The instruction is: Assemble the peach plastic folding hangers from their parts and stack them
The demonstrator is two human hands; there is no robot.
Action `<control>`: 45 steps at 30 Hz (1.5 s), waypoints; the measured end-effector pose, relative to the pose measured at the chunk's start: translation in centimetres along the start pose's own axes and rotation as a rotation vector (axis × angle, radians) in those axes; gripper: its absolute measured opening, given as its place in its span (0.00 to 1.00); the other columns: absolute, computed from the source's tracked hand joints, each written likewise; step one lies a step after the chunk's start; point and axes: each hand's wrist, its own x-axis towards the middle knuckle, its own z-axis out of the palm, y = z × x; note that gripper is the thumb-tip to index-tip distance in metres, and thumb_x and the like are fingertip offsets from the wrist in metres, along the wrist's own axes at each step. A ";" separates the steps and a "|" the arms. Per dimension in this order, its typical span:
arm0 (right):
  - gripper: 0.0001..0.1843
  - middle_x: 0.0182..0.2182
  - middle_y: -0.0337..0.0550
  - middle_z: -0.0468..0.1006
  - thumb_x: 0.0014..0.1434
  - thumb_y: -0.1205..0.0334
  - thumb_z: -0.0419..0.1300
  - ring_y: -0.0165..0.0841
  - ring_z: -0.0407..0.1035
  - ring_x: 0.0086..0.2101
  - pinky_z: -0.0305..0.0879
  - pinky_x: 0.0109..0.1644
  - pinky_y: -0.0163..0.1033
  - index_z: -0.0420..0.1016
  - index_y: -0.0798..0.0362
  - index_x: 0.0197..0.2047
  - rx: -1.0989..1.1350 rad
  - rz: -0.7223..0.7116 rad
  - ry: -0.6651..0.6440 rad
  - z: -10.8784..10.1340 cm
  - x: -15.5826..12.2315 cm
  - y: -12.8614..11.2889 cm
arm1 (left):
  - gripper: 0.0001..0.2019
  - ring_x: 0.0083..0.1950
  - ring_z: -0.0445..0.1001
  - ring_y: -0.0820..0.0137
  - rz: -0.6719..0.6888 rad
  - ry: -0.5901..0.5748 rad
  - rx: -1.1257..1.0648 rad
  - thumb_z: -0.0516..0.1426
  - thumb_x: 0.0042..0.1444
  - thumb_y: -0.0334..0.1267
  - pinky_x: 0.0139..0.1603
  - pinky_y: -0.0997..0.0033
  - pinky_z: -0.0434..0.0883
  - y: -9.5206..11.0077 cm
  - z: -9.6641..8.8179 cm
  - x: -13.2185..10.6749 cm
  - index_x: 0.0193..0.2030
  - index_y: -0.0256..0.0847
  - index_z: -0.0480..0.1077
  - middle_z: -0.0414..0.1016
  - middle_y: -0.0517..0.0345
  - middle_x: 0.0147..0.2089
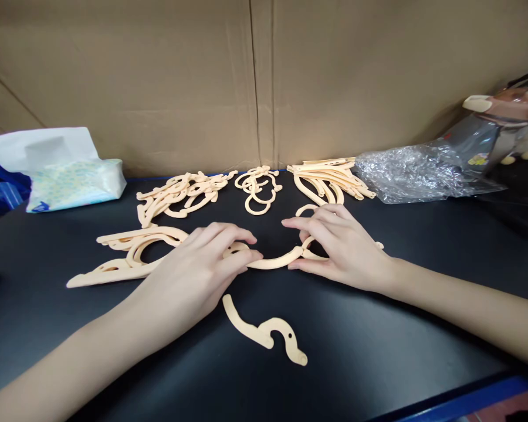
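My left hand [202, 264] and my right hand [338, 246] both rest on the black table [378, 340], fingers closed on the two ends of a curved cream plastic piece [273, 262] lying between them. Under my left hand lies a pile of long cream arm pieces [127, 252]. A single hook-shaped cream piece [264, 331] lies alone in front of my hands, near the table's front edge. More small cream parts show partly under my right hand.
Behind my hands are three heaps of cream parts: curved arms [180, 196], rings [257, 187] and long arms [325, 179]. A tissue pack [66, 170] lies far left, crumpled clear plastic bags [418, 173] far right. Cardboard [255, 82] walls the back.
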 end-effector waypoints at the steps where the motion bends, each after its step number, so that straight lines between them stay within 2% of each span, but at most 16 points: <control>1: 0.23 0.35 0.44 0.75 0.61 0.55 0.63 0.39 0.68 0.40 0.59 0.52 0.45 0.68 0.61 0.55 0.007 -0.015 -0.007 -0.1 0.0 0.0 | 0.14 0.53 0.68 0.58 -0.003 0.005 0.018 0.47 0.65 0.28 0.47 0.58 0.68 -0.2 0.0 0.0 0.46 0.39 0.73 0.70 0.47 0.53; 5: 0.16 0.45 0.50 0.74 0.63 0.62 0.60 0.41 0.66 0.45 0.63 0.49 0.45 0.70 0.58 0.53 0.037 -0.035 -0.065 -0.2 0.1 -0.2 | 0.15 0.55 0.67 0.55 -0.022 0.020 0.067 0.47 0.64 0.27 0.50 0.54 0.69 -0.9 0.0 -0.2 0.46 0.41 0.73 0.69 0.47 0.55; 8: 0.17 0.49 0.53 0.72 0.62 0.59 0.61 0.42 0.66 0.48 0.64 0.50 0.44 0.70 0.57 0.52 0.019 -0.004 -0.047 -0.2 0.0 -0.3 | 0.15 0.54 0.68 0.55 -0.039 0.030 0.064 0.47 0.64 0.27 0.50 0.55 0.69 -1.2 -0.1 -0.3 0.45 0.43 0.74 0.70 0.49 0.55; 13: 0.19 0.43 0.47 0.75 0.61 0.54 0.63 0.39 0.70 0.42 0.66 0.45 0.43 0.69 0.56 0.51 0.081 0.071 -0.097 -0.2 -0.1 -0.5 | 0.16 0.56 0.66 0.55 -0.061 0.086 0.032 0.49 0.63 0.27 0.53 0.52 0.67 -1.8 -0.3 -0.4 0.45 0.47 0.75 0.69 0.53 0.56; 17: 0.12 0.43 0.46 0.77 0.65 0.61 0.59 0.37 0.70 0.42 0.65 0.47 0.43 0.70 0.56 0.50 0.177 -0.036 -0.159 -0.2 0.0 -0.8 | 0.18 0.56 0.66 0.58 -0.084 0.156 -0.038 0.49 0.63 0.25 0.51 0.57 0.68 -2.0 -0.2 -0.6 0.43 0.50 0.76 0.68 0.56 0.55; 21: 0.10 0.46 0.46 0.77 0.67 0.69 0.54 0.35 0.70 0.44 0.65 0.49 0.42 0.71 0.57 0.50 0.230 -0.134 -0.191 -0.1 0.0 -1.2 | 0.13 0.52 0.68 0.64 -0.112 0.175 -0.121 0.49 0.64 0.26 0.51 0.63 0.68 -1.8 0.0 -0.4 0.44 0.44 0.73 0.71 0.55 0.50; 23: 0.11 0.47 0.46 0.78 0.66 0.72 0.54 0.35 0.70 0.46 0.65 0.50 0.41 0.71 0.57 0.50 0.252 -0.159 -0.202 -0.1 -0.1 -1.4 | 0.12 0.51 0.69 0.66 -0.156 0.154 -0.154 0.48 0.65 0.27 0.51 0.66 0.69 -1.6 0.1 -0.3 0.49 0.41 0.69 0.71 0.55 0.49; 26: 0.12 0.47 0.46 0.78 0.65 0.75 0.52 0.34 0.70 0.47 0.66 0.49 0.40 0.71 0.57 0.50 0.257 -0.174 -0.225 -0.2 -0.1 -1.7 | 0.16 0.53 0.69 0.68 -0.189 0.103 -0.183 0.46 0.65 0.26 0.54 0.67 0.68 -1.5 0.2 -0.3 0.55 0.41 0.66 0.70 0.54 0.51; 30: 0.12 0.46 0.46 0.79 0.66 0.74 0.51 0.33 0.72 0.44 0.66 0.47 0.40 0.72 0.56 0.48 0.192 -0.192 -0.199 -0.3 -0.1 -2.0 | 0.22 0.59 0.66 0.65 -0.160 0.018 -0.228 0.42 0.62 0.24 0.59 0.61 0.67 -1.4 0.3 -0.5 0.57 0.43 0.66 0.68 0.53 0.56; 35: 0.13 0.45 0.43 0.80 0.66 0.74 0.52 0.32 0.72 0.42 0.67 0.43 0.38 0.75 0.56 0.48 0.124 -0.219 -0.148 -0.5 -0.2 -2.2 | 0.22 0.61 0.63 0.60 -0.162 -0.096 -0.282 0.44 0.62 0.28 0.59 0.57 0.67 -1.3 0.2 -0.5 0.59 0.45 0.66 0.65 0.52 0.59; 42: 0.12 0.44 0.44 0.81 0.68 0.70 0.53 0.32 0.72 0.41 0.67 0.41 0.38 0.77 0.56 0.48 0.084 -0.252 -0.109 -0.6 -0.2 -2.2 | 0.20 0.59 0.64 0.60 -0.167 -0.137 -0.299 0.46 0.65 0.34 0.56 0.58 0.69 -1.3 0.6 -0.5 0.61 0.52 0.66 0.64 0.54 0.59; 45: 0.11 0.45 0.45 0.80 0.67 0.68 0.54 0.33 0.71 0.42 0.67 0.42 0.39 0.77 0.54 0.48 0.072 -0.253 -0.115 -1.2 -0.1 -2.6 | 0.20 0.59 0.64 0.60 -0.157 -0.143 -0.277 0.46 0.65 0.34 0.56 0.58 0.69 -1.3 0.7 -0.4 0.61 0.52 0.66 0.64 0.53 0.59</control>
